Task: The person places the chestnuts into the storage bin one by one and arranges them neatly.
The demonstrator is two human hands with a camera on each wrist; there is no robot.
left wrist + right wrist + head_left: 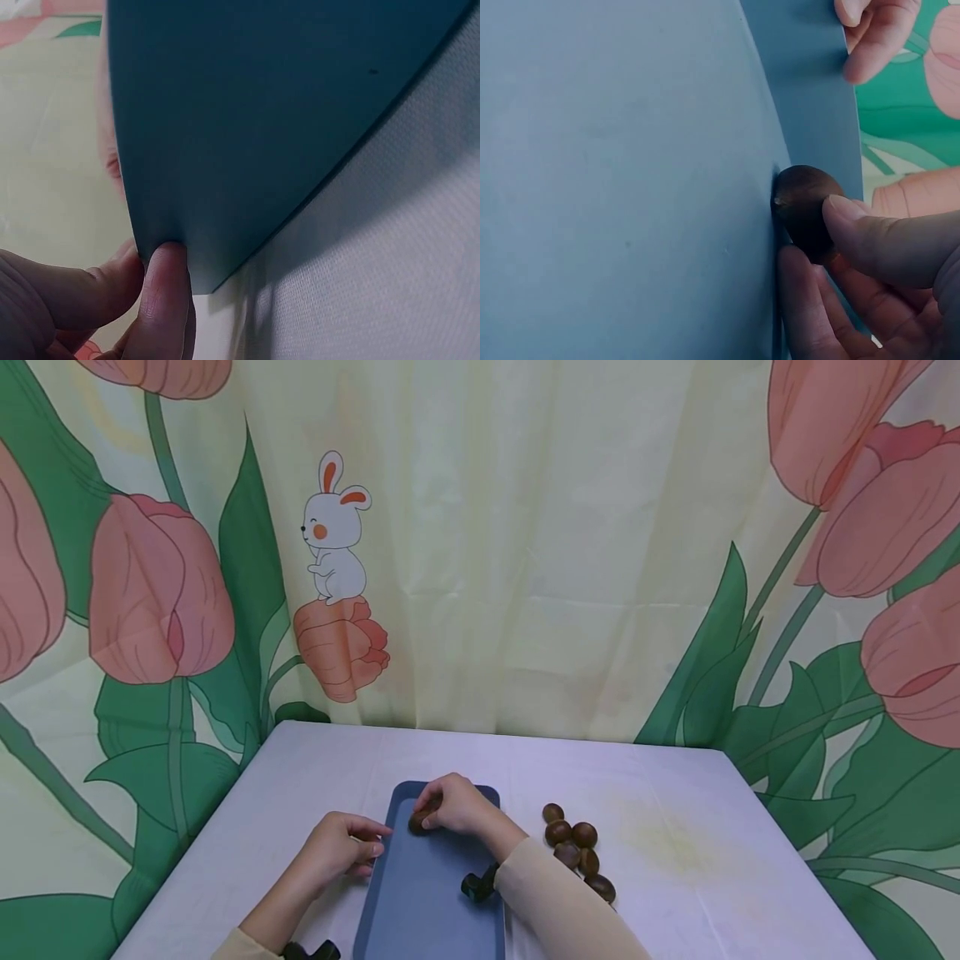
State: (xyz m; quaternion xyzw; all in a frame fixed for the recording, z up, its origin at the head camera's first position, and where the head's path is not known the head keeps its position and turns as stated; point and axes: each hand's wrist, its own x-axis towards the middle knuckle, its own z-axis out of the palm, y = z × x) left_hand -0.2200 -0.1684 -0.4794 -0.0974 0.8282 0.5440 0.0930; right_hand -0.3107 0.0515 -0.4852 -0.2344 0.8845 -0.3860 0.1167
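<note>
A blue rectangular tray (442, 902) lies lengthwise on the table. Inside it, near the far left side, my right hand (457, 806) pinches a dark brown chestnut (806, 206) between thumb and fingers. In the right wrist view this chestnut is right at the foot of the tray's side wall. My left hand (341, 847) holds the tray's left rim. The left wrist view shows the thumb at the rim's top and a fingertip (166, 262) against the outer wall. Part of the chestnut is hidden behind the right hand in the head view.
Several brown chestnuts (585, 835) lie in a loose cluster on the white tablecloth (675, 827), right of the tray. Black wrist devices (477, 885) show by both sleeves. Behind the table hangs a curtain (525, 568) printed with tulips and a rabbit.
</note>
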